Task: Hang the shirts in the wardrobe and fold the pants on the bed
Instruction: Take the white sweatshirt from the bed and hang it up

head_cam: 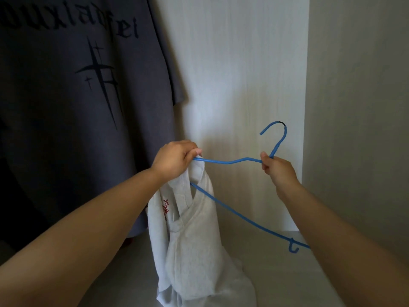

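**White shirt half on the hanger, inside the wardrobe**

Two bare forearms reach in from the near edge, one from the left and one from the right. Between them the pale shelf point(272, 278) of the wardrobe carries the crumpled lower end of the white shirt point(190, 244). The rest of the shirt hangs upward from there to the left hand point(174, 159). Small red lettering shows on a fold near its top.

The left hand's fingers are curled tight around the left tip of the blue hanger point(223, 161), gripping the shirt's fabric together with it. That end of the hanger sits inside an opening of the shirt. The lower bar comes out of the cloth and slants down to the right, past a small hook, until the right forearm hides it.

The right hand point(280, 171) pinches the hanger at the base of its hook, thumb up and fingers closed round the wire. The hook stands above that hand, its end curving left.

Farther back on the left hangs a grey shirt point(66, 111) with dark lettering and a cross print. Behind everything stands the light back panel point(239, 63).
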Available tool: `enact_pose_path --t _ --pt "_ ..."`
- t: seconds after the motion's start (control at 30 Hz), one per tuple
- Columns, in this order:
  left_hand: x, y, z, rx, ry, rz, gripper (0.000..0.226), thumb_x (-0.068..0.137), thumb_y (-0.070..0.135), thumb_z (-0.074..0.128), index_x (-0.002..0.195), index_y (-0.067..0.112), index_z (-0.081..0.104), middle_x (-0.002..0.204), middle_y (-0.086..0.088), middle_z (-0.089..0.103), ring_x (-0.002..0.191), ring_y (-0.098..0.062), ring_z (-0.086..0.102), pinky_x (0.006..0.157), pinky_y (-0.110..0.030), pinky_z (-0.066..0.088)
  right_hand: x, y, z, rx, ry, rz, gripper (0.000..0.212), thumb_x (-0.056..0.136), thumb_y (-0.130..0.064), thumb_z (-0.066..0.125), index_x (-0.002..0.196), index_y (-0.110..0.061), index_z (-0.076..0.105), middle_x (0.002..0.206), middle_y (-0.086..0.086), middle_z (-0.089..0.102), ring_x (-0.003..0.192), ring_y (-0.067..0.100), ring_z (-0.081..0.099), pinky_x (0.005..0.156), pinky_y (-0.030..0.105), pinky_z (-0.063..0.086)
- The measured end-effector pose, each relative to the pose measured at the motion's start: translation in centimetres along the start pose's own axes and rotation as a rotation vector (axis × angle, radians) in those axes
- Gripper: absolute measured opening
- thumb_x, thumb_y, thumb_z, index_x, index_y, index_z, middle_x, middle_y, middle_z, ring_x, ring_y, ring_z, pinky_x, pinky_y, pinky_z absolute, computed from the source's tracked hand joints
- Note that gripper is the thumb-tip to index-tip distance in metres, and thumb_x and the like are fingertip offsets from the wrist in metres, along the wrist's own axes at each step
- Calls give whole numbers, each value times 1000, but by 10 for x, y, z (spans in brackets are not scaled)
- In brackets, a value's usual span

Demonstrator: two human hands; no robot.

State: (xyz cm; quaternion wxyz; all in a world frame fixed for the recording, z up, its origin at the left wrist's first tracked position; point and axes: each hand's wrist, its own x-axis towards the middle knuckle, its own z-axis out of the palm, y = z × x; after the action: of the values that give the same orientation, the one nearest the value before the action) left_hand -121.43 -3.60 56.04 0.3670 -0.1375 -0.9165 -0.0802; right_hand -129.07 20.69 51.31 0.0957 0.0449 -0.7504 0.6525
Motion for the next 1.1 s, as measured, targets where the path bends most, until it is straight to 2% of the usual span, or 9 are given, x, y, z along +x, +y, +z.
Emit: enact_pose_path --t 0.1,0.27,0.4,0.47,0.53,0.63,0.73,0.83,1.1 --pt "-2 -4 -2 -2 -41 -8 30 97 35 47 84 17 68 77 8 58 73 -16 57 65 -31 45 -3 1 2 -6 32 -62 40 93 -38 49 61 -14 46 62 1 46 56 15 40 53 28 31" --pt "-3 -3 -1 133 -12 -125 29 96 41 48 69 35 58 67 11 56 70 -17 58 63 -31 46 -13 -9 16 -144 128 -403 41 92 -37 53 59 -16 42 56 -1 43 58 19 43 58 31 32" --pt "5 23 15 -153 104 -273 33 95 39 50 72 26 68 73 -1 68 75 -21 62 69 -31 46 -21 -15 38 -261 99 -570 40 90 -39 56 59 -18 42 55 -2 42 59 18 41 57 31 25" --pt "10 36 19 -382 116 -317 32 96 35 52 72 25 71 79 1 71 82 -14 64 76 -26 45 -20 -10 46 -224 75 -526 41 90 -40 56 58 -18 43 54 -2 43 57 18 42 56 32 28" --pt "11 39 18 -432 41 -276 30 96 32 52 75 23 73 83 6 71 88 -9 65 81 -20 45 -17 -2 48 -121 64 -412 40 91 -38 55 61 -13 47 54 -2 44 57 19 43 58 33 34" --pt "7 30 14 -215 -137 -178 32 95 43 47 98 25 74 96 4 72 93 -14 64 85 -34 50 -13 11 45 38 38 -240 38 91 -37 55 69 -6 54 55 -2 45 53 15 42 52 27 34" --pt "3 18 10 30 -235 -129 40 98 50 33 122 35 61 117 8 66 108 -17 59 91 -39 48 -8 16 40 82 16 -148 39 92 -37 54 60 -15 48 53 -5 43 49 12 38 49 25 32" --pt "4 7 7 225 -329 -67 35 98 47 36 114 33 64 107 8 67 99 -18 60 83 -38 49 -2 16 34 91 23 -126 40 92 -37 53 58 -17 47 55 -3 43 50 13 38 50 25 33" --pt "5 10 15 98 -254 -142 25 93 40 53 84 25 70 76 3 67 73 -17 59 60 -28 42 5 1 43 -114 -81 -255 38 96 -42 44 75 -11 49 63 -1 43 58 14 41 59 32 33"
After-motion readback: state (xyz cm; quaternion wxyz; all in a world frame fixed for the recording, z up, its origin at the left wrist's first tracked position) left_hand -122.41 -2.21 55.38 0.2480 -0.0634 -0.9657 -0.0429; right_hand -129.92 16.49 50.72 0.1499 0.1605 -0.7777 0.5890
